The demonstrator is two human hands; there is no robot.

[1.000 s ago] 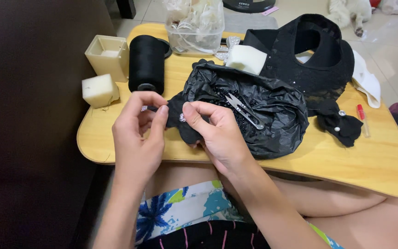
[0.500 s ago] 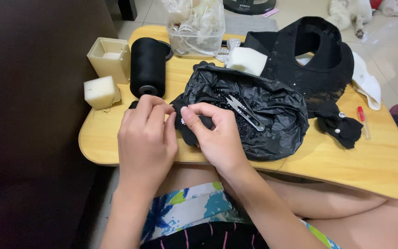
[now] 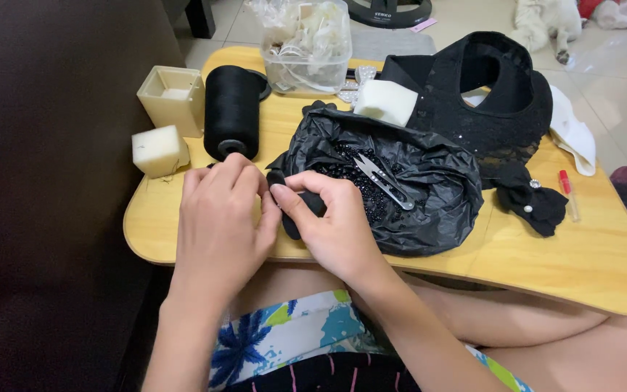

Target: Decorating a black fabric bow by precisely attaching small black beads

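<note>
My left hand [image 3: 220,218] and my right hand [image 3: 328,225] meet at the near edge of a wooden lap table [image 3: 589,261], fingertips pinched together on a small black fabric piece [image 3: 305,209]. What my left fingertips pinch is too small to make out. Just beyond the hands lies an open black plastic bag [image 3: 429,181] with several black beads and small metal thread snips [image 3: 382,178] on top. A large spool of black thread [image 3: 232,109] stands just beyond my left hand.
A cream box [image 3: 172,98] and a foam block [image 3: 157,150] sit at the left. A clear plastic tub [image 3: 313,51], another foam block [image 3: 384,101], a black sequined collar [image 3: 488,101], a black bow [image 3: 527,199] and a red-tipped pen [image 3: 567,190] lie further back and right.
Both hands have shifted slightly toward me and closer together over the black fabric piece; the camera view has tilted a little.
</note>
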